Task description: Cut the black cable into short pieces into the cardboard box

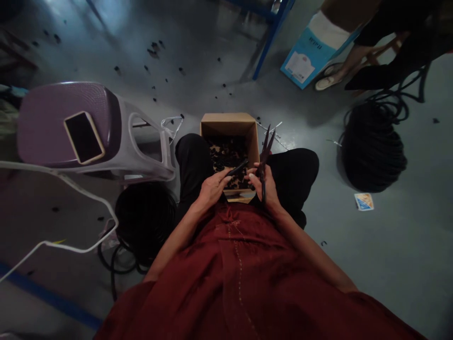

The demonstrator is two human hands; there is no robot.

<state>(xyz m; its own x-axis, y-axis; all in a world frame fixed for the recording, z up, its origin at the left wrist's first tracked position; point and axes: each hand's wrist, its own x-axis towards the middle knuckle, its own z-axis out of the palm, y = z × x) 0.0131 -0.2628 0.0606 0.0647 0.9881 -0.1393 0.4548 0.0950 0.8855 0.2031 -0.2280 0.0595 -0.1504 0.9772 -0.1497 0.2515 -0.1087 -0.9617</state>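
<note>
Between my knees stands an open cardboard box (228, 118) with many small black pieces (226, 148) scattered inside. My left hand (212, 188) is closed round a short black strip (238, 167), which looks like cord or tubing and points up to the right over the box. A pair of dark scissors (264, 163) is in my right hand (269, 189), blades parted and pointing away from me. The thumb and fingertips of that hand come close together near the strip's end; whether they pinch a small piece I cannot tell.
On the left a purple-topped stool (46, 123) carries a phone (84, 138). Coils of black cord lie left (143, 222) and right (371, 146). A blue and white carton (300, 63) stands near another person's foot (327, 82). Black bits dot the floor.
</note>
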